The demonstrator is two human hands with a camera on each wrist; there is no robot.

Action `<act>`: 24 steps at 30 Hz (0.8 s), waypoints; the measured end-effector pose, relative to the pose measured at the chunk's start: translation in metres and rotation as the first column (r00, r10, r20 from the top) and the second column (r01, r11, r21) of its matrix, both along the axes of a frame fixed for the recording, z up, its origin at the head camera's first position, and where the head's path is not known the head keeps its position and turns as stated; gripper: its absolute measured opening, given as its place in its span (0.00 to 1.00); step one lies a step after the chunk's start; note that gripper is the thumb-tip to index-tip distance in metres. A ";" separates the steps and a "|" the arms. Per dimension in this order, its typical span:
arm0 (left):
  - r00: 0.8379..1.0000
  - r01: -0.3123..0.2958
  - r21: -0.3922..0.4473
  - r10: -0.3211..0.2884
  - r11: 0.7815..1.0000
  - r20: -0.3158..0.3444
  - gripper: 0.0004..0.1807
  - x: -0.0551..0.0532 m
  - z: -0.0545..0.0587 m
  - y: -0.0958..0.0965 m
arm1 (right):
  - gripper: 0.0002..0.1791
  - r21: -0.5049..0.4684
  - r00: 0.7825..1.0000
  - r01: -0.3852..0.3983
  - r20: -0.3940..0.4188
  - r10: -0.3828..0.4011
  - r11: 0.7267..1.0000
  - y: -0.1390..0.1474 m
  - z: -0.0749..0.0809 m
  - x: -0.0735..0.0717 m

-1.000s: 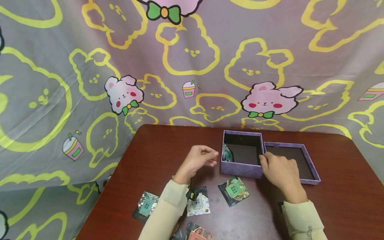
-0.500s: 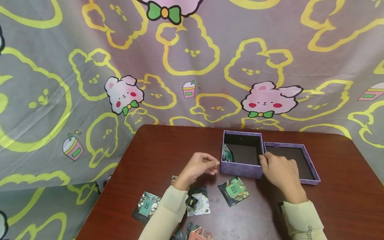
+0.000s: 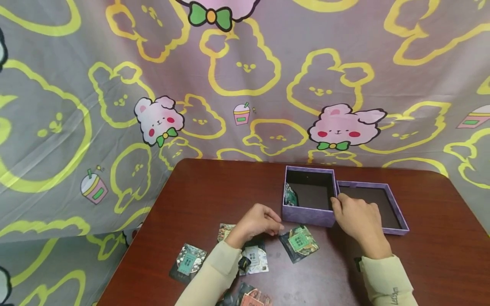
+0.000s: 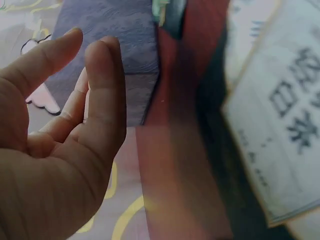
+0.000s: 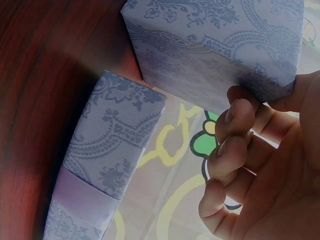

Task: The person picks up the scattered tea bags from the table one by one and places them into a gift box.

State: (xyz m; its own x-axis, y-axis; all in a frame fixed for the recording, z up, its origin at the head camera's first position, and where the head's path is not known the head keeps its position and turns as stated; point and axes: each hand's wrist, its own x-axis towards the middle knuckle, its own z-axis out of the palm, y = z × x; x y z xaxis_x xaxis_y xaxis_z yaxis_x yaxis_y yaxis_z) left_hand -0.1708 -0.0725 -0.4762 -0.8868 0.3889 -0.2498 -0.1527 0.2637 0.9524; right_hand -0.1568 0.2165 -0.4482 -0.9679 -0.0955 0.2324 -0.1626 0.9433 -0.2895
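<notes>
My left hand point(image 3: 260, 222) hovers just left of a dark packet with a green label point(image 3: 300, 243). In the left wrist view that hand point(image 4: 75, 130) has its thumb and loosely bent fingers apart, with nothing between them. A purple patterned box point(image 3: 308, 216) stands uncovered, and one dark green packet point(image 3: 290, 196) leans inside against its left wall. At the box's right front corner, my right hand point(image 3: 359, 219) pinches the wall. The right wrist view shows thumb and forefinger at the corner of the box point(image 5: 215, 45).
Right of the box lies its shallow lid point(image 3: 369, 202), inside up. Other packets are spread at the front left: one teal-labelled point(image 3: 186, 264), one white-labelled point(image 3: 254, 257), one red-labelled point(image 3: 252, 297), and another point(image 3: 225, 231) partly behind the left hand. A printed cloth point(image 3: 245, 76) hangs behind the table.
My left hand has dropped from beside the box's left wall towards the green-labelled packet. The right hand has stayed at the box's corner. Box, lid and packets have not moved.
</notes>
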 end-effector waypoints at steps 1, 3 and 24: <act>1.000 0.008 -0.028 -0.008 1.000 -0.016 0.06 0.001 -0.001 0.001 | 0.18 0.000 1.000 0.002 0.003 -0.002 1.000 0.000 0.000 0.000; 0.998 0.022 -0.104 -0.028 0.994 -0.054 0.07 0.003 -0.003 0.004 | 0.18 0.000 1.000 0.004 0.008 -0.004 1.000 0.000 0.000 0.001; 0.917 0.017 -0.637 -0.266 0.770 -0.297 0.17 0.010 -0.009 0.024 | 0.18 -0.010 1.000 0.007 0.003 -0.007 1.000 0.001 -0.001 0.000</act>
State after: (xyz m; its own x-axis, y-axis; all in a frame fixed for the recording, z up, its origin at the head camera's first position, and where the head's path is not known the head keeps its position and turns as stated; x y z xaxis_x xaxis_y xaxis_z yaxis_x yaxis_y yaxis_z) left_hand -0.1610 -0.0481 -0.4853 -0.9061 0.3907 -0.1626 0.2436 0.7957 0.5545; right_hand -0.1567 0.2171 -0.4494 -0.9691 -0.0865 0.2308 -0.1553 0.9415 -0.2992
